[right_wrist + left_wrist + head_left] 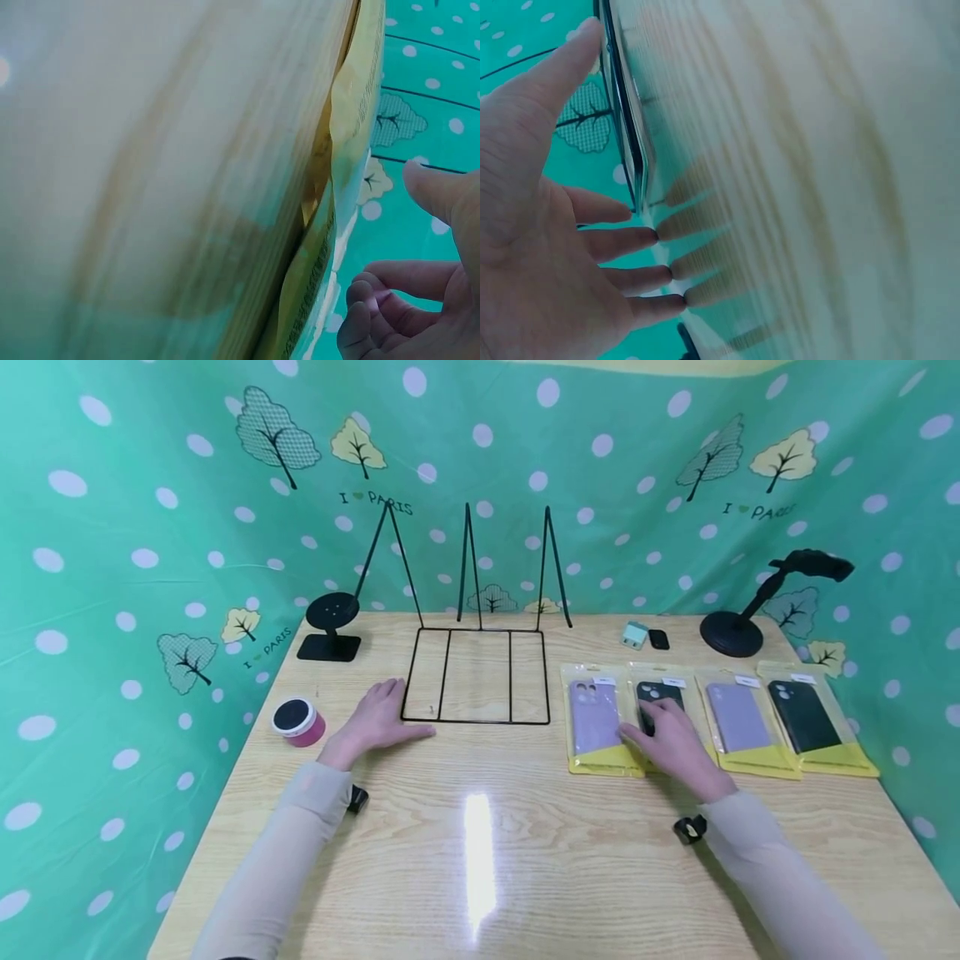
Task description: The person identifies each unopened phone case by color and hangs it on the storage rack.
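Yellow-and-clear plastic pouches (607, 762) lay in a row on the R side of the table (420, 860), phone cases (738, 718) inside: prob. v. light, film slippery & floppy, cases stiffer, unlikely to break; best hold approx. mid-case, thumb vs. fingers across the edges. R hand (671, 743) was over the 2nd pouch from L, fingers loosely bent, nothing visibly gripped; contact w/ film: couldn't tell. L hand (377, 720), fingers extended & holding nothing, was just beside the wire rack (476, 722), prob. stiff.
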Demonstrator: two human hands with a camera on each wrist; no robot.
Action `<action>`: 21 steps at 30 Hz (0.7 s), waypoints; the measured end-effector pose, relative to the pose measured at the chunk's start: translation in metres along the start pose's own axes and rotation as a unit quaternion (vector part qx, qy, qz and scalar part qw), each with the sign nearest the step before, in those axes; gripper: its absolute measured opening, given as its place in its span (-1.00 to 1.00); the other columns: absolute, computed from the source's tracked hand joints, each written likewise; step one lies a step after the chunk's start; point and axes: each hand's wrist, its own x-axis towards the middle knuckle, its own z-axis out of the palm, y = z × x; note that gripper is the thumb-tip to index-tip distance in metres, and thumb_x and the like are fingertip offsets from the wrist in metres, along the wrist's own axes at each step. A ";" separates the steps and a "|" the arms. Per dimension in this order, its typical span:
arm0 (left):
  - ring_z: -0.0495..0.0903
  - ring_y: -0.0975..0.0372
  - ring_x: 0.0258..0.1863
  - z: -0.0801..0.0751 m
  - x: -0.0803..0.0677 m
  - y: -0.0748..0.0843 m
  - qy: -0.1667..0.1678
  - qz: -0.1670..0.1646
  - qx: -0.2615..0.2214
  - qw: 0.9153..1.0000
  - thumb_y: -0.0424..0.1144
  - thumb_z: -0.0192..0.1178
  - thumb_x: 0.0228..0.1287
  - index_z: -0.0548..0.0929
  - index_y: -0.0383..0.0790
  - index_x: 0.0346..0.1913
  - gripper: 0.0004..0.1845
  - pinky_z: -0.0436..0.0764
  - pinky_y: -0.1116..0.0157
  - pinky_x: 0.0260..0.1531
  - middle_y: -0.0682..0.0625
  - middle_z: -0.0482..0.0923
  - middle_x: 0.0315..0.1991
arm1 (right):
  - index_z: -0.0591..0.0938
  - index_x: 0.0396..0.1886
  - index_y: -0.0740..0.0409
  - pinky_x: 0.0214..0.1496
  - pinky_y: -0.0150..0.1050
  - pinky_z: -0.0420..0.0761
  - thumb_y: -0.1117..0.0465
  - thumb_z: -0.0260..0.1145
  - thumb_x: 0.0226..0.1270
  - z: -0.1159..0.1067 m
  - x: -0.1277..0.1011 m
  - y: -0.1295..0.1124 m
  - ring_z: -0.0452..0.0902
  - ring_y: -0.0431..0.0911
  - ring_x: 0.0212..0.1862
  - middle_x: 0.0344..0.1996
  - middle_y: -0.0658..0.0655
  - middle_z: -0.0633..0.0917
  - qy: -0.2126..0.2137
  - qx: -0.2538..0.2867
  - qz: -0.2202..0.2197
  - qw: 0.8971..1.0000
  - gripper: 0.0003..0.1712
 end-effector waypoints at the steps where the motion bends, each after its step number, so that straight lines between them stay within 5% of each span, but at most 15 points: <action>1: 0.05 -0.26 0.32 0.001 0.001 0.000 -0.002 -0.002 0.001 1.000 0.37 0.28 -0.02 0.09 -0.52 0.40 0.20 0.06 -0.10 0.26 -0.44 0.11 0.34 | 0.30 0.32 0.48 0.09 0.22 0.35 -0.18 0.23 0.32 0.000 0.001 -0.001 0.30 0.32 0.12 0.12 0.48 0.33 -0.004 0.001 0.002 1.000 -0.11; 21: 0.10 -0.25 0.28 -0.002 0.003 0.004 -0.011 -0.017 0.027 0.999 0.32 0.20 0.12 0.23 -0.53 0.33 0.03 0.15 -0.16 0.19 -0.40 0.12 0.33 | 0.46 0.17 0.51 0.04 0.15 0.42 -0.10 0.28 0.30 0.008 0.010 -0.010 0.39 0.26 0.05 0.00 0.46 0.46 -0.019 -0.004 0.008 1.000 -0.24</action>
